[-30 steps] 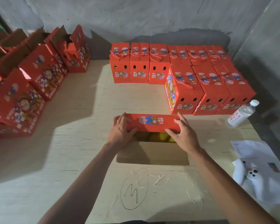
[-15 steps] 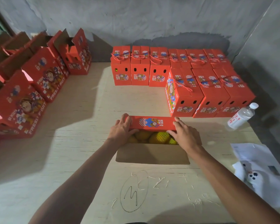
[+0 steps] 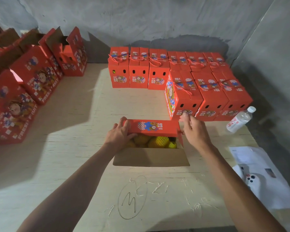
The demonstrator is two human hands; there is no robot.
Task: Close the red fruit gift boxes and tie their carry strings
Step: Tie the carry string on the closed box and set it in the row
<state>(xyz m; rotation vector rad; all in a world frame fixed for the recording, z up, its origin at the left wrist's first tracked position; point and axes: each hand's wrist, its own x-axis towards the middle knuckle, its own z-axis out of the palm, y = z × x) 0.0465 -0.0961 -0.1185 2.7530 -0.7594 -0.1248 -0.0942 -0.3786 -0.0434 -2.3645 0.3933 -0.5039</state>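
Observation:
An open red fruit gift box (image 3: 151,156) stands in front of me on the table, with yellow netted fruit (image 3: 157,142) showing inside. Its far red lid flap (image 3: 152,127) is folded partway over the opening; the near brown flap lies open toward me. My left hand (image 3: 120,135) grips the flap's left end, thumb underneath. My right hand (image 3: 195,131) hovers at the flap's right end with fingers relaxed, beside a small side tab. Several closed boxes with tied red strings (image 3: 182,87) stand behind.
Several open red boxes (image 3: 35,76) line the left side. A water bottle (image 3: 239,119) lies at the right, by the closed boxes. White papers and a white object (image 3: 261,174) sit near the right table edge. A grey wall runs behind.
The far lid flap has lifted a little, showing more fruit. My right hand came off the flap and moved right to the box's end; my left hand stays on the flap.

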